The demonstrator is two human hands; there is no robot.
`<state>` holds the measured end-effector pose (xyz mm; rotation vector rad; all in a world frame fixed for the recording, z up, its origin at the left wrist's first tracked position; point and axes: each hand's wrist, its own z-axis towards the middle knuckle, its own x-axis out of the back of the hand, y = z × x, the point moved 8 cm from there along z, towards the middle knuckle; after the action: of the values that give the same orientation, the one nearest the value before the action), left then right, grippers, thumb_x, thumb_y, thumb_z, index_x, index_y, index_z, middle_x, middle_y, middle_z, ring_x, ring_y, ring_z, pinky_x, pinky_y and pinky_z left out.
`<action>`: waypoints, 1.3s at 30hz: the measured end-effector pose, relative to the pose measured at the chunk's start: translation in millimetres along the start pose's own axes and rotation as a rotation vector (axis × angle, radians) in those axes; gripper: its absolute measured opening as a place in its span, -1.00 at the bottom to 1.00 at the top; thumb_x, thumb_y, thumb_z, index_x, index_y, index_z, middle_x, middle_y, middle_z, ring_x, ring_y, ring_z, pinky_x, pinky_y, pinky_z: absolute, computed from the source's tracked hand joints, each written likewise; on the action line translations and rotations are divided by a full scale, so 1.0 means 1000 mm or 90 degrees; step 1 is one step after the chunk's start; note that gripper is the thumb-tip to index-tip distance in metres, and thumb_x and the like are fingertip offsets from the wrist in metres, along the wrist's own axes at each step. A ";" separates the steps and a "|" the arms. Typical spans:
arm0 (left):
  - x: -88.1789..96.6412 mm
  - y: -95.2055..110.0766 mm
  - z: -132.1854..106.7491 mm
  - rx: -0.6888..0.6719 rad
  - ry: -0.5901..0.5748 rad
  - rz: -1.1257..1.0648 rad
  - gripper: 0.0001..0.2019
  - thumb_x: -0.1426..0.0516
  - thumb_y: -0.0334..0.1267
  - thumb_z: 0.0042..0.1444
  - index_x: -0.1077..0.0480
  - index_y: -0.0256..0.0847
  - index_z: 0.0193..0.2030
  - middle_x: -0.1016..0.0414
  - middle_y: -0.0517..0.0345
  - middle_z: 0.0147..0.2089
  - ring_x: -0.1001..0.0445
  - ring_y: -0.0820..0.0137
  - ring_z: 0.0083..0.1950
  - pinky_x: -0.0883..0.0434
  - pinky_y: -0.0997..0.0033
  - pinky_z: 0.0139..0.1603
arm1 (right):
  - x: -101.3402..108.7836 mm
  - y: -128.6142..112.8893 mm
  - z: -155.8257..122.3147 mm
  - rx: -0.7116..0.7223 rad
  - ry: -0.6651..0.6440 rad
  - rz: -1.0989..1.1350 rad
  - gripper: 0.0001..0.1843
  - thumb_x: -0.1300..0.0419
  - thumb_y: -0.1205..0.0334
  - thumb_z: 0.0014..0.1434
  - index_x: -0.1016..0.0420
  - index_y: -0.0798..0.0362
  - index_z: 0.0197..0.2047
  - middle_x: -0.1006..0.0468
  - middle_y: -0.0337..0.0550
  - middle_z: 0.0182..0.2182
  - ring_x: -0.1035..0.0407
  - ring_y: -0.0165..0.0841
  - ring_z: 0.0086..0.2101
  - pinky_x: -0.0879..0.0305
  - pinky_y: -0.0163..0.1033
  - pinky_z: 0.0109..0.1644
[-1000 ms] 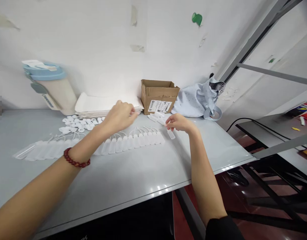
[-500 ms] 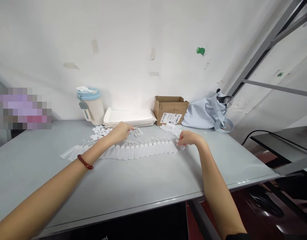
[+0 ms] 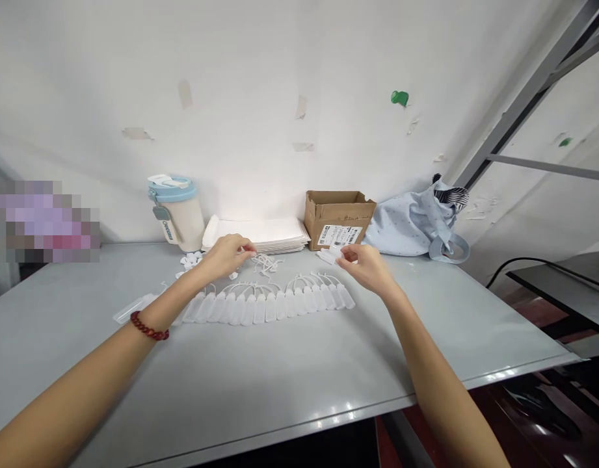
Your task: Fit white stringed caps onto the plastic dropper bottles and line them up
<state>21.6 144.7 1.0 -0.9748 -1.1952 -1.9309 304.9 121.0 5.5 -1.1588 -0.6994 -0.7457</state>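
A row of translucent plastic tubes [image 3: 270,307], flat-looking and topped with white string loops, lies side by side across the table. My left hand [image 3: 228,256] is over the table behind the row, thumb and fingers drawn together beside a small heap of white strings [image 3: 266,263]; what lies between its fingertips is too small to make out. White caps or small round pieces [image 3: 190,260] are partly hidden behind that hand. My right hand [image 3: 368,265] pinches a clear tube [image 3: 336,252] by the loose tubes [image 3: 327,258] in front of the cardboard box.
Along the wall stand a cream tumbler with blue lid [image 3: 182,214], a stack of white envelopes or sheets [image 3: 260,229], an open cardboard box [image 3: 338,218] and a pale blue cloth bag [image 3: 406,221]. The grey table [image 3: 260,377] ends at a front edge.
My right hand has moved from the right end of the row back toward the loose tubes, a tube in its fingers. My left hand stays by the strings. The view has shifted slightly.
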 end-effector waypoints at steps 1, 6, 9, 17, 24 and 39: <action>0.006 -0.003 -0.003 0.014 0.025 -0.016 -0.77 -0.10 -0.13 0.02 -0.53 -0.17 -0.38 -0.59 0.07 -0.31 -0.50 0.23 -0.27 -0.40 0.28 -0.19 | -0.002 -0.007 -0.001 0.023 0.034 0.043 -0.87 -0.13 0.28 0.11 -0.49 0.13 -0.32 -0.54 -0.09 -0.38 -0.43 -0.29 -0.34 -0.31 -0.24 -0.27; 0.021 -0.010 -0.029 0.060 0.141 -0.104 -0.69 -0.08 -0.04 0.09 -0.52 -0.21 -0.27 -0.60 0.07 -0.29 -0.52 0.29 -0.30 -0.44 0.34 -0.25 | -0.026 -0.049 -0.019 0.206 0.115 0.152 -0.78 -0.08 0.24 0.21 -0.43 0.12 -0.11 -0.52 0.02 -0.22 -0.43 -0.26 -0.27 -0.40 -0.16 -0.23; 0.023 -0.008 -0.050 0.061 0.201 -0.162 -0.69 -0.09 -0.02 0.11 -0.50 -0.21 -0.26 -0.60 0.06 -0.24 -0.53 0.30 -0.23 -0.45 0.36 -0.19 | -0.042 -0.074 -0.038 0.338 0.120 0.150 -0.78 -0.04 0.30 0.26 -0.38 0.11 -0.04 -0.50 0.05 -0.18 -0.42 -0.25 -0.21 -0.43 -0.12 -0.15; 0.020 0.006 -0.071 -0.079 0.276 -0.089 -0.76 -0.07 -0.13 0.18 -0.51 -0.18 -0.31 -0.62 0.06 -0.21 -0.55 0.26 -0.15 -0.46 0.28 -0.10 | -0.067 -0.104 -0.071 0.469 0.073 0.133 -0.73 -0.03 0.35 0.30 -0.27 0.05 0.07 -0.46 0.04 -0.14 -0.42 -0.24 -0.14 -0.44 -0.14 -0.12; 0.010 0.017 -0.068 -0.167 0.197 -0.037 -0.73 -0.03 -0.17 0.22 -0.54 -0.18 -0.30 -0.64 0.07 -0.22 -0.58 0.26 -0.19 -0.48 0.30 -0.15 | -0.067 -0.105 -0.074 0.472 0.067 0.132 -0.74 -0.03 0.34 0.31 -0.27 0.04 0.07 -0.46 0.03 -0.15 -0.43 -0.24 -0.16 -0.45 -0.14 -0.12; 0.016 0.034 -0.077 -0.065 0.227 -0.268 -0.82 -0.19 -0.11 0.13 -0.55 -0.14 -0.28 -0.61 0.10 -0.19 -0.54 0.27 -0.11 -0.48 0.29 -0.09 | -0.065 -0.104 -0.072 0.449 0.066 0.171 -0.76 -0.06 0.32 0.30 -0.32 0.04 0.04 -0.49 0.00 -0.15 -0.44 -0.27 -0.15 -0.43 -0.16 -0.10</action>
<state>22.2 59.2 5.2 -0.4146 -1.1624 -2.3889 190.5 38.2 -9.3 -0.5448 -0.6286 -0.2815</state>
